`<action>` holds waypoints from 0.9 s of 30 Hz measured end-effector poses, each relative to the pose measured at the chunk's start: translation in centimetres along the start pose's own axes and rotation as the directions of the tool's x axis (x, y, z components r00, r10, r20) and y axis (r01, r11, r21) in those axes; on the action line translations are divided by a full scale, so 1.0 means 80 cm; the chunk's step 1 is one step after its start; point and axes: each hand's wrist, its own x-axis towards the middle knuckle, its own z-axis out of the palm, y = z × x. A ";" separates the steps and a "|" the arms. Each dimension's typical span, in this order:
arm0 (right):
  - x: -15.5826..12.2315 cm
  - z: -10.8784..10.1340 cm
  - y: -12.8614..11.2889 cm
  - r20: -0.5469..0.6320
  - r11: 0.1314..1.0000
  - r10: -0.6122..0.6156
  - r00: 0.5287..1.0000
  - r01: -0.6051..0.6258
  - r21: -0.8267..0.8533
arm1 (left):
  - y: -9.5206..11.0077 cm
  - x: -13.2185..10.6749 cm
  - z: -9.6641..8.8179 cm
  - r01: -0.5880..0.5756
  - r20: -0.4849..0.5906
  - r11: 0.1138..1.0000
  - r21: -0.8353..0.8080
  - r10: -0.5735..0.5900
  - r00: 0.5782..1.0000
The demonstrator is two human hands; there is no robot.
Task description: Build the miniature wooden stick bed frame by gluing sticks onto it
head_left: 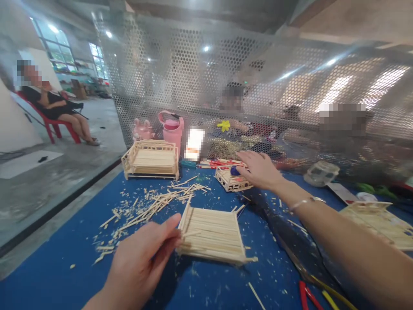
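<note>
My left hand point(142, 262) pinches the left edge of a flat panel of glued wooden sticks point(213, 234) and holds it just above the blue table point(80, 262). My right hand point(258, 168) reaches far forward to a small stick tray point(232, 181). Its fingers curl over a small blue object point(235, 171) lying in that tray. A silver bracelet sits on my right wrist.
A finished stick bench point(151, 160) stands at the back left, with loose sticks point(155, 204) scattered before it. A pink bottle point(172, 129) stands behind. Another stick piece point(380, 221) lies at right, red and yellow tools point(314, 297) bottom right. A perforated screen point(258, 73) separates seated people.
</note>
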 end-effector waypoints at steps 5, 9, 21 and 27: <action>-0.103 -0.071 -0.086 -0.184 0.875 -0.372 0.910 0.410 0.256 | 0.022 0.001 -0.007 -0.207 0.049 0.978 -0.032 0.209 0.977; -0.192 -0.095 -0.121 -0.291 0.839 -0.340 0.895 0.428 0.337 | 0.059 0.005 -0.015 -0.350 0.197 0.915 -0.204 0.388 0.900; -0.255 -0.079 -0.123 -0.331 0.891 -0.053 0.942 0.195 0.411 | 0.096 -0.014 0.008 -0.298 0.232 0.901 -0.315 0.378 0.896; -0.238 -0.066 -0.100 -0.408 0.924 0.009 0.913 0.149 0.353 | 0.050 0.034 -0.016 0.066 -0.128 0.997 -0.040 -0.071 0.989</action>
